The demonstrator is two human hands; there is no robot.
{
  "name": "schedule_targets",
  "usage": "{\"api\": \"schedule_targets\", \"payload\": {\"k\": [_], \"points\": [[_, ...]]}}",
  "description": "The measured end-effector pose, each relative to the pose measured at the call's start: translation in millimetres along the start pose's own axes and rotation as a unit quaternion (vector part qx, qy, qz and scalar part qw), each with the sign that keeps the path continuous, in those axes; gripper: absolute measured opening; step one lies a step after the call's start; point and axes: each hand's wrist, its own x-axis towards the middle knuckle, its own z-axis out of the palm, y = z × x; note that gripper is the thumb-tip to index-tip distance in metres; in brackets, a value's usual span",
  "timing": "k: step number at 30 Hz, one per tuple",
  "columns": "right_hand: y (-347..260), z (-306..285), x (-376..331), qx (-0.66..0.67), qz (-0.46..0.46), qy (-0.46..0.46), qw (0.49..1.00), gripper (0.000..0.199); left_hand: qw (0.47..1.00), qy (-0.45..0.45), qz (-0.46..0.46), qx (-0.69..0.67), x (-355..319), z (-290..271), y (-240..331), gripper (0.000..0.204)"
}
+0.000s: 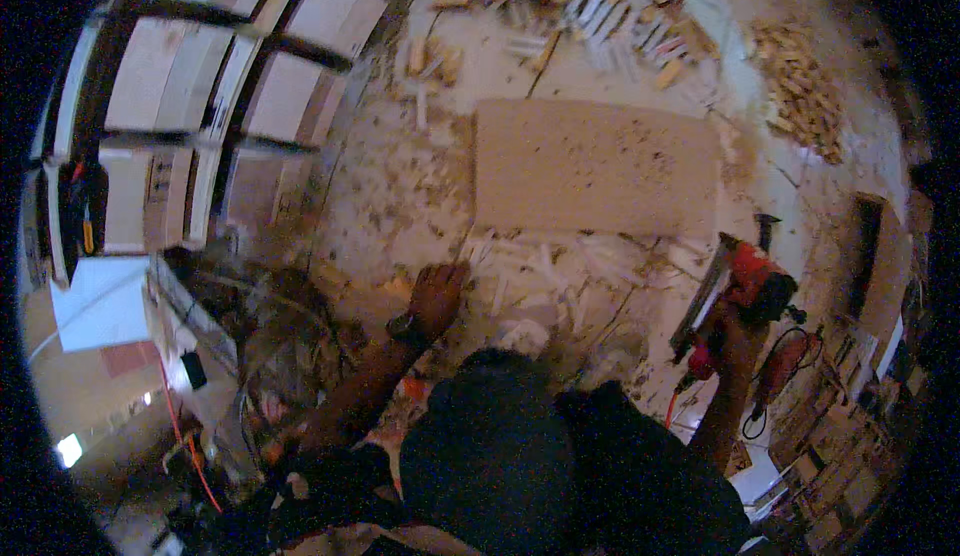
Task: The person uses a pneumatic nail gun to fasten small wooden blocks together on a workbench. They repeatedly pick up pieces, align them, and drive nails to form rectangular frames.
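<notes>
My right hand [735, 331], on the right, is closed around the handle of a red and black nail gun [757, 274]. Its long dark magazine slants down toward the lower left, and an orange air hose [672, 408] hangs below. In the middle, my left hand [437, 296] hovers over or rests on the littered surface, back upward, fingers slightly bent and apart from any object I can make out. A dark band circles that wrist. Just beyond lies a flat brown rectangular board [598, 168], its top speckled with dark bits.
Stacked wood panels [160, 86] stand at the left. Scattered wood offcuts [600, 11] lie at the back, with a heap of small wood pieces [800, 91] farther right. A hammer-like dark tool [766, 228] lies beyond the nail gun. An orange cord [190, 436] runs at lower left.
</notes>
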Motion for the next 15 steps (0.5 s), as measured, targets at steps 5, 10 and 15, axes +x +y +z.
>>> {"api": "schedule_targets", "payload": {"k": [5,10,15], "points": [[-6.0,-2.5,-0.9,-0.027,0.011,-0.018,0.999,0.026,0.974,0.001,-0.193,-0.119,19.3,-8.0,25.4,0.046],[-18.6,0.8,-4.3,-0.03,0.02,-0.027,0.999,0.027,0.955,-0.053,-0.239,-0.169,40.4,4.6,25.3,0.036],[-19.4,0.9,-5.6,0.033,0.064,-0.065,0.995,0.028,0.924,0.023,-0.286,-0.252,32.7,7.6,20.6,0.033]]}}
